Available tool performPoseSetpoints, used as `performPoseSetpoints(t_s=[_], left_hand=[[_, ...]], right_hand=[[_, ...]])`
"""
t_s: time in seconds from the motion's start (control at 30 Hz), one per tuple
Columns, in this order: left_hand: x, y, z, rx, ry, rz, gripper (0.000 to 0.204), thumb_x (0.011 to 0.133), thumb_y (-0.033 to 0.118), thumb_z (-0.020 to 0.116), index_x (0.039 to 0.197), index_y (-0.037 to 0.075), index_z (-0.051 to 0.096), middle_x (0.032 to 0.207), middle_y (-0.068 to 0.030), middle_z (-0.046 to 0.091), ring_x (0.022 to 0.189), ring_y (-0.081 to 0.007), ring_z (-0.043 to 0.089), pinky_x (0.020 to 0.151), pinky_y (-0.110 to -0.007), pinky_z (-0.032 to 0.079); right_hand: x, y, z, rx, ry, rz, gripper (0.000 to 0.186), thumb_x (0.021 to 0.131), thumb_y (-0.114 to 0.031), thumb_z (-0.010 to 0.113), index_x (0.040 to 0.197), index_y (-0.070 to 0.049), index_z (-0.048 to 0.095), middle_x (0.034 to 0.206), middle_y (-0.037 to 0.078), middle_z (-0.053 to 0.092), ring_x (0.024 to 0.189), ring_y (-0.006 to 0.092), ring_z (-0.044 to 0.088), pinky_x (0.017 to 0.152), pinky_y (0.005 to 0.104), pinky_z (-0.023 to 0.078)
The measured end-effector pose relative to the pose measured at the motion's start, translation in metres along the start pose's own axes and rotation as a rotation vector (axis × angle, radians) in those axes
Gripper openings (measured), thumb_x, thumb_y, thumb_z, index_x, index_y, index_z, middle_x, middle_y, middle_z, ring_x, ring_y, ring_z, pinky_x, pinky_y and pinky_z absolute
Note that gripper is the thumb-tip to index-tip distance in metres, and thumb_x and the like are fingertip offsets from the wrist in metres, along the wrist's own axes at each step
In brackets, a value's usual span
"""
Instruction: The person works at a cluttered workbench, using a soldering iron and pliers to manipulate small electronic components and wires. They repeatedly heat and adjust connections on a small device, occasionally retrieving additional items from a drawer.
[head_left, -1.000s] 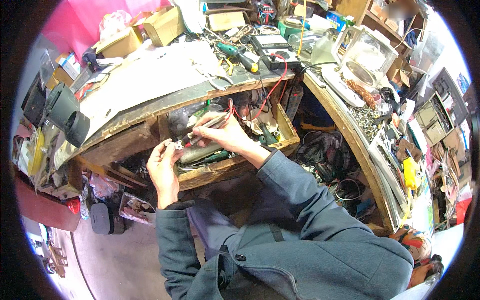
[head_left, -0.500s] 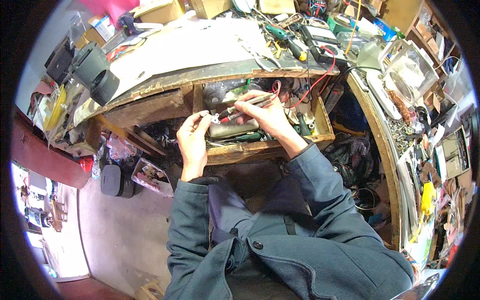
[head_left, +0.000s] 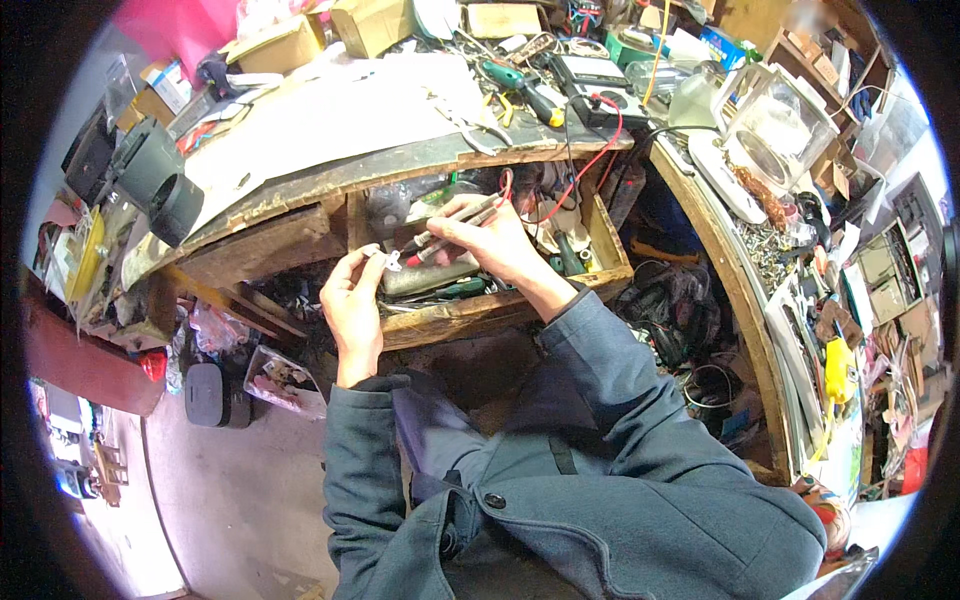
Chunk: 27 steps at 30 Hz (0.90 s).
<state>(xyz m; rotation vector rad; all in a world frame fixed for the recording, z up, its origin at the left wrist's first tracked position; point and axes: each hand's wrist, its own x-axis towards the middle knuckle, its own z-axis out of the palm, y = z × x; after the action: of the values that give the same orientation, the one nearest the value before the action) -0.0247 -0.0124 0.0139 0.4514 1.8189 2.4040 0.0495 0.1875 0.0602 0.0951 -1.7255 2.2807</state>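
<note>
Between the fingertips of my left hand (head_left: 352,300) is a small white part (head_left: 391,260), too small to name surely. My right hand (head_left: 490,243) grips a pair of multimeter probes (head_left: 436,240) like pens, their tips close to the white part; whether they touch it I cannot tell. A red lead (head_left: 590,160) runs from the probes up to a multimeter (head_left: 606,108) on the bench. Both hands are above an open wooden drawer (head_left: 480,318) that holds tools and a grey elongated object (head_left: 432,277).
On the bench (head_left: 330,165) lie a pale sheet (head_left: 330,110), pliers (head_left: 470,125) and a green-handled screwdriver (head_left: 505,75). A dark grey device (head_left: 172,200) stands at the left edge. A cluttered side bench (head_left: 735,270) runs along the right. A box of scraps (head_left: 287,381) sits on the floor.
The whole view has shifted, so the bench and both hands appear further left. The hands keep nearly the same pose around the white part and the probes.
</note>
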Motion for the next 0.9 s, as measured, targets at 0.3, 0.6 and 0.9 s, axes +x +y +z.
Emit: performPoseSetpoints(t_s=[0.3,0.6,0.9], left_hand=[[-0.001,0.002,0.002,-0.019,0.012,-0.032,0.024,0.094,0.004,0.071,0.117,-0.004,0.070,0.104,-0.0063,0.072,0.091,-0.0121,0.067,0.084,-0.025,0.053],[-0.003,0.004,0.005,0.033,-0.044,0.068,0.017,0.094,0.003,0.069,0.109,-0.004,0.072,0.096,-0.0075,0.074,0.087,-0.0136,0.068,0.083,-0.028,0.054],[-0.001,-0.004,0.000,0.028,-0.031,0.021,0.022,0.093,0.006,0.072,0.112,-0.004,0.071,0.098,-0.0063,0.074,0.088,-0.0127,0.068,0.083,-0.026,0.053]], right_hand=[[0.000,0.001,-0.002,-0.039,0.019,-0.003,0.016,0.094,-0.012,0.074,0.095,0.003,0.069,0.086,0.012,0.073,0.064,0.0157,0.069,0.059,0.0278,0.056],[0.000,0.006,-0.002,-0.141,0.062,-0.001,0.015,0.094,-0.013,0.074,0.096,0.001,0.071,0.082,0.008,0.073,0.065,0.0128,0.068,0.060,0.0254,0.054],[-0.002,0.005,0.000,-0.175,0.070,-0.009,0.017,0.096,-0.015,0.073,0.097,0.001,0.069,0.083,0.011,0.073,0.064,0.0153,0.068,0.059,0.0281,0.056]])
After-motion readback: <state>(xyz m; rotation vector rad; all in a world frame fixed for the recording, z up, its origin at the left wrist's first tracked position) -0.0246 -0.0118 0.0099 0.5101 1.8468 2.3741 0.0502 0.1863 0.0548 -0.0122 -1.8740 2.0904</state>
